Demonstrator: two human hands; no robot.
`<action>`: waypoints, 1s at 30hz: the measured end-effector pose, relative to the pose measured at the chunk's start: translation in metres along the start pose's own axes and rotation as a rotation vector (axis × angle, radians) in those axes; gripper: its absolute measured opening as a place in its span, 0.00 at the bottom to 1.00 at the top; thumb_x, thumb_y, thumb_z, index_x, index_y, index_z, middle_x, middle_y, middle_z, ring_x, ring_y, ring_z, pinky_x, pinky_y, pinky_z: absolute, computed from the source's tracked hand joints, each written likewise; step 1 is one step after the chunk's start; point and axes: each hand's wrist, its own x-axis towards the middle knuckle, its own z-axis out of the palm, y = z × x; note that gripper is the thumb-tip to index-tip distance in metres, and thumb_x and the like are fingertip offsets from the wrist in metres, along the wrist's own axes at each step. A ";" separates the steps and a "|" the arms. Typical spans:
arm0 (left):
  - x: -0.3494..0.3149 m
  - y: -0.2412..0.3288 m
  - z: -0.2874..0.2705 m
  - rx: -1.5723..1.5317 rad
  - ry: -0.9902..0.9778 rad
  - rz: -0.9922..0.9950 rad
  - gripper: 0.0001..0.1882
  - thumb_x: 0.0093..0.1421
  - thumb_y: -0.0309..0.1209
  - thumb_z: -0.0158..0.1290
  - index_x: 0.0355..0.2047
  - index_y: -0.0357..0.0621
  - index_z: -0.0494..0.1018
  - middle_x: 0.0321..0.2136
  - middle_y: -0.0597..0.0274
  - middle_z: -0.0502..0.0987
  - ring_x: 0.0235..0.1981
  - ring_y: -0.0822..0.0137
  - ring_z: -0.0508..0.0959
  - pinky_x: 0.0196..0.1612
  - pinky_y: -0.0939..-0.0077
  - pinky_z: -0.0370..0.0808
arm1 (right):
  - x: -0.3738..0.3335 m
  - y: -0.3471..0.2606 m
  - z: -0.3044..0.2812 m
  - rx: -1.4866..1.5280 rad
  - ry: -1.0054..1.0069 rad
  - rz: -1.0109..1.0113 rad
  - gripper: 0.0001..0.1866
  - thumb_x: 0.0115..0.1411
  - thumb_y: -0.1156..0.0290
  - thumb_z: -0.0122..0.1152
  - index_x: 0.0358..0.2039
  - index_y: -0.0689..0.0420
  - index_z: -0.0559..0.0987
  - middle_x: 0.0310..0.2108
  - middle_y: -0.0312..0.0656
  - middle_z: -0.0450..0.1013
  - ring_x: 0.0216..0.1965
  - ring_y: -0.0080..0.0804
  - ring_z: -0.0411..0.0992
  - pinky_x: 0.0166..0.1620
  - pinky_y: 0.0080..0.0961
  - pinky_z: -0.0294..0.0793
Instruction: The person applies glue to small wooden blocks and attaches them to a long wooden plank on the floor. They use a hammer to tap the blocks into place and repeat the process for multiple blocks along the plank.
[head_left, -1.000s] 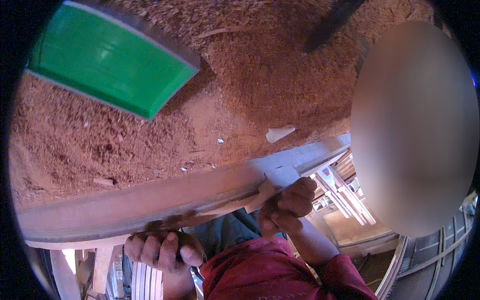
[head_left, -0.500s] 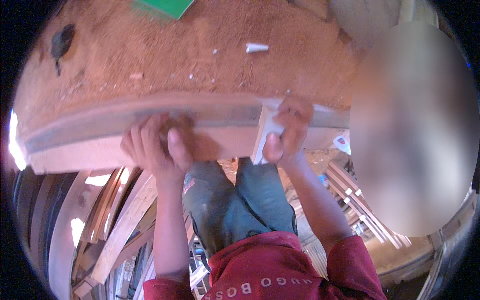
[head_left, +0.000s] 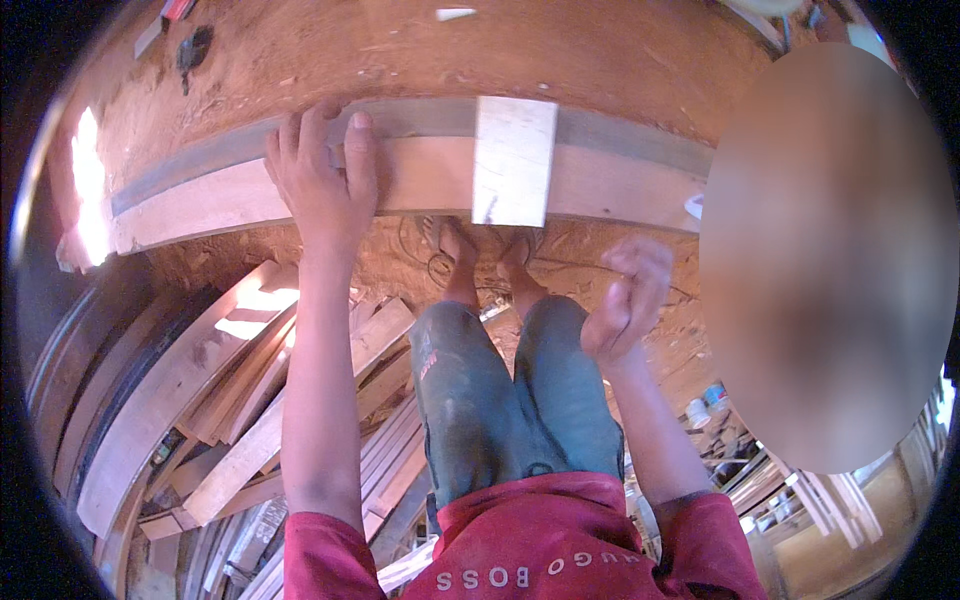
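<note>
A long wooden beam (head_left: 420, 175) runs crosswise in front of me, with a greyish far strip and a paler near face. My left hand (head_left: 325, 170) grips it left of the middle, fingers over the far part and thumb apart from them. To the right of that hand, a short rectangular board with a bright white face (head_left: 515, 160) lies across the beam; neither hand touches it. My right hand (head_left: 630, 300) is off the beam, above the ground near my right knee. Its fingers are curled in, and whatever they may hold is hidden.
Several planks and timber offcuts (head_left: 240, 450) lie stacked at my left. Thin wooden strips (head_left: 830, 500) and a small white cup (head_left: 697, 411) are at the lower right. On the reddish dirt ground beyond the beam sits a dark object (head_left: 193, 50). A blurred patch hides the right side.
My right hand has let go of the short white-faced board and drawn back toward me. The board now lies across the beam. My left hand has stayed on the beam, its fingers stretched further over it.
</note>
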 end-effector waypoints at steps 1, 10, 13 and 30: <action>-0.002 0.021 -0.001 -0.059 -0.031 0.007 0.15 0.65 0.39 0.55 0.46 0.41 0.77 0.42 0.50 0.77 0.46 0.48 0.73 0.52 0.53 0.66 | -0.017 0.001 -0.014 -0.018 -0.044 0.003 0.13 0.66 0.65 0.48 0.43 0.62 0.71 0.39 0.49 0.68 0.42 0.42 0.67 0.47 0.38 0.69; 0.006 0.112 0.033 -0.035 -0.159 0.025 0.14 0.68 0.36 0.51 0.47 0.41 0.76 0.46 0.47 0.76 0.51 0.45 0.72 0.57 0.48 0.66 | -0.069 0.028 -0.090 -0.008 -0.049 0.207 0.13 0.58 0.80 0.56 0.44 0.61 0.71 0.40 0.51 0.69 0.42 0.47 0.69 0.47 0.41 0.71; 0.016 0.132 0.052 0.112 -0.176 0.068 0.14 0.68 0.37 0.49 0.47 0.44 0.76 0.47 0.49 0.76 0.52 0.46 0.72 0.58 0.47 0.65 | -0.061 0.043 -0.112 -0.026 0.036 0.149 0.13 0.58 0.80 0.57 0.45 0.60 0.71 0.40 0.51 0.69 0.42 0.47 0.69 0.47 0.41 0.71; 0.016 0.152 0.064 0.238 -0.200 -0.016 0.17 0.65 0.38 0.49 0.51 0.50 0.75 0.50 0.55 0.74 0.56 0.50 0.70 0.60 0.47 0.61 | 0.295 0.030 -0.135 -0.160 0.036 -0.267 0.09 0.62 0.72 0.62 0.42 0.57 0.83 0.42 0.47 0.81 0.44 0.46 0.78 0.48 0.43 0.76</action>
